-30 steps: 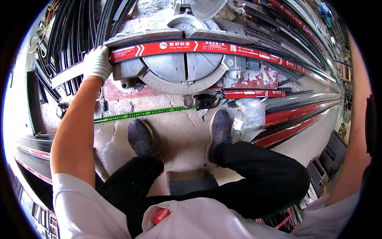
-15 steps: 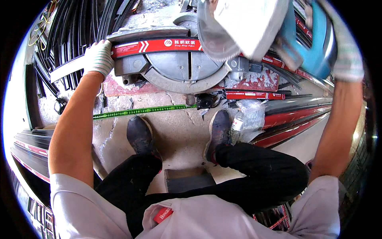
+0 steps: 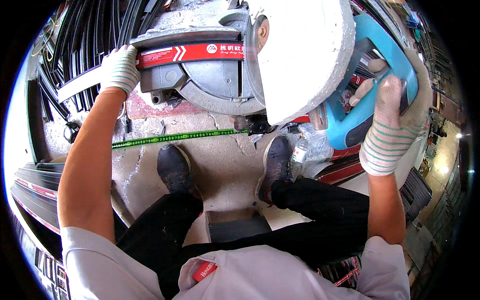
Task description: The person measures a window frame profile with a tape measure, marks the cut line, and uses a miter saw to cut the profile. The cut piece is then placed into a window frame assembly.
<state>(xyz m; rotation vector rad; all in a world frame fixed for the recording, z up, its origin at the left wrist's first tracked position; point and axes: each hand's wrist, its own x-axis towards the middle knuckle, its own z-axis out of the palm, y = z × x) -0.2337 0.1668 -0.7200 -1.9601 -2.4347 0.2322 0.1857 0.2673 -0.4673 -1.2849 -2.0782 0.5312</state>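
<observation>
In a white glove with green stripes, my left hand (image 3: 120,69) grips a long strip (image 3: 200,52) with a red-and-white printed face. The strip lies across the grey round base (image 3: 212,82) of a mitre saw, against its fence. My right hand (image 3: 390,127), gloved alike, is closed around the blue loop handle (image 3: 372,70) of the saw head. A large white guard (image 3: 305,55) hides most of the blade (image 3: 256,55). Blade and guard cover the strip's right part, so I cannot tell whether they touch it.
Many dark strips (image 3: 80,45) lie at the far left, with another stack (image 3: 37,192) nearer. A green measuring tape (image 3: 170,137) stretches across the floor before my shoes (image 3: 175,170). A clear bottle (image 3: 299,152) and plastic wrap (image 3: 317,142) are beside my right shoe.
My right hand has brought the saw head down and nearer to me, so the guard now hides more of the base and strip. My left hand stays on the strip.
</observation>
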